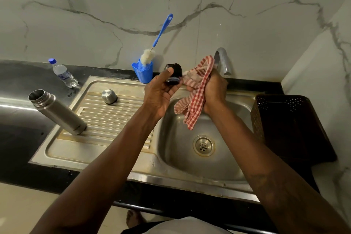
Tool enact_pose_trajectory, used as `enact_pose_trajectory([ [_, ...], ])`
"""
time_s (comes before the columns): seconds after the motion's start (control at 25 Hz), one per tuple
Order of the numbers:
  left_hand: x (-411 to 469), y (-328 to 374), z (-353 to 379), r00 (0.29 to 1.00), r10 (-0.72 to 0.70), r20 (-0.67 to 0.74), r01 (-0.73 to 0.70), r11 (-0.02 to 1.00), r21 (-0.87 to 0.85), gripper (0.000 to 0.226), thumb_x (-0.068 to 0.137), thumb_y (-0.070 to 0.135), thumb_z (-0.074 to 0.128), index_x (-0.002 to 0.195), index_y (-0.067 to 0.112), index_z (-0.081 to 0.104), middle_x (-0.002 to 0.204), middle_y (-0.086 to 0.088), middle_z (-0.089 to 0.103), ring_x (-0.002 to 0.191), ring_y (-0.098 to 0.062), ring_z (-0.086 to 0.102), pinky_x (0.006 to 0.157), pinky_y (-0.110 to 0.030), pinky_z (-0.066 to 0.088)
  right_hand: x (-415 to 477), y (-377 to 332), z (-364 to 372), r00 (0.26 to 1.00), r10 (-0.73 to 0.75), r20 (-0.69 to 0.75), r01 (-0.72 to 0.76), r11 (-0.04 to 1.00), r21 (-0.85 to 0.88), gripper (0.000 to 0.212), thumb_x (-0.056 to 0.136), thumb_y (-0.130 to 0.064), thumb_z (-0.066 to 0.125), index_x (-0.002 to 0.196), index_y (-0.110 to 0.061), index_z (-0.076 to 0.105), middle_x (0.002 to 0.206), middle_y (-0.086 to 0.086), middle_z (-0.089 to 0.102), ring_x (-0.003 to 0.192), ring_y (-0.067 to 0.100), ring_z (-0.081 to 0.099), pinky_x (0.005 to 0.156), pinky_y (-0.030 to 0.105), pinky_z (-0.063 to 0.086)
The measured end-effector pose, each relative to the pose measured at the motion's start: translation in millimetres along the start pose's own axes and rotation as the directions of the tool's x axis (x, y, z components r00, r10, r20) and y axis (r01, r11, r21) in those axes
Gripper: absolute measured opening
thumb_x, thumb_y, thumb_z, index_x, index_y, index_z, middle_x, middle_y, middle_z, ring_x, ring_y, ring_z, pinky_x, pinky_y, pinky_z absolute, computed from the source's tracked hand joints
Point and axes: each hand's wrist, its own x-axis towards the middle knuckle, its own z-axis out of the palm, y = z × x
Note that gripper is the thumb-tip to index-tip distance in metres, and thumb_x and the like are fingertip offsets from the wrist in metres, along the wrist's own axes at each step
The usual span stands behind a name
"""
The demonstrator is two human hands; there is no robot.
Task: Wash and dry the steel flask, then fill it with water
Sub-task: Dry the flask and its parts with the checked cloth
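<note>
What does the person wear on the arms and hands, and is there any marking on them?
The left hand and the right hand are bare: no gloves, and no ring, watch or bracelet shows. No sleeve is in view on either forearm. The right forearm bears a faint dark marking, perhaps a tattoo, too blurred to read.

Red-checked cloth [197,89], blue brush handle [162,30]

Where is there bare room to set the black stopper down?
Free: drainboard between steel flask and basin, in front of the steel cap. Crowded: back ledge around blue brush holder and tap; basket fills the right.
</note>
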Motion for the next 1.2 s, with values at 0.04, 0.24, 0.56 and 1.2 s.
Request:
enact_pose_trajectory([
  [0.04, -0.1, -1.8, 1.9, 0.999, -0.007, -0.048, 0.006, 0.999, -0.033, 0.034, 0.082, 0.012, 0.084, 0.109, 0.0, 0.067, 0.112, -0.025, 0.069, 0.102, -0.033, 0.072, 0.087, -0.037, 0.063, -2.2, 3.6, 1.8, 0.999, 0.036, 0.035, -0.039, 0.997, 0.066, 0.041, 0.103, -0.045, 0.057, 0.106, -0.007, 0.071, 0.089, 0.012, 0.078, 0.08, 0.029, 0.076, 0.079, 0.053, 0.064],
  [0.24, -4.7, -17.9, 13.0, 0.985, -0.079, -0.15, 0.088, 0.995, 0.053, 0.044, 0.079, 0.02, 0.089, 0.112, 0.01, 0.063, 0.095, -0.006, 0.071, 0.088, -0.018, 0.07, 0.072, -0.031, 0.06, -16.2, 22.5, 12.5, 0.996, -0.037, 0.082, 0.042, 0.997, -0.066, 0.039, 0.096, -0.052, 0.066, 0.111, -0.016, 0.068, 0.091, 0.001, 0.077, 0.083, 0.02, 0.076, 0.079, 0.042, 0.063],
  [0.56, 1.4, -12.5, 13.1, 0.996, -0.09, 0.007, 0.086, 0.969, 0.233, 0.036, 0.105, 0.011, 0.054, 0.139, 0.001, 0.058, 0.107, -0.007, 0.069, 0.09, -0.018, 0.068, 0.077, -0.031, 0.057, -19.2, 31.1, 1.2, 0.97, -0.234, 0.067, 0.24, 0.965, -0.106, 0.023, 0.095, -0.04, 0.071, 0.112, -0.024, 0.071, 0.114, 0.001, 0.075, 0.102, 0.02, 0.073, 0.087, 0.043, 0.062],
  [1.2, -1.2, -19.3, 13.8, 0.992, 0.125, -0.026, -0.109, 0.933, 0.342, 0.013, 0.1, 0.011, 0.067, 0.105, 0.007, 0.078, 0.092, -0.008, 0.077, 0.093, -0.024, 0.074, 0.094, -0.044, 0.06, -0.9, 17.1, 10.6, 0.578, -0.729, 0.367, 0.719, 0.244, -0.65, 0.03, 0.103, -0.033, 0.059, 0.097, -0.007, 0.073, 0.075, 0.0, 0.069, 0.059, 0.008, 0.061, 0.061, 0.019, 0.053],
])
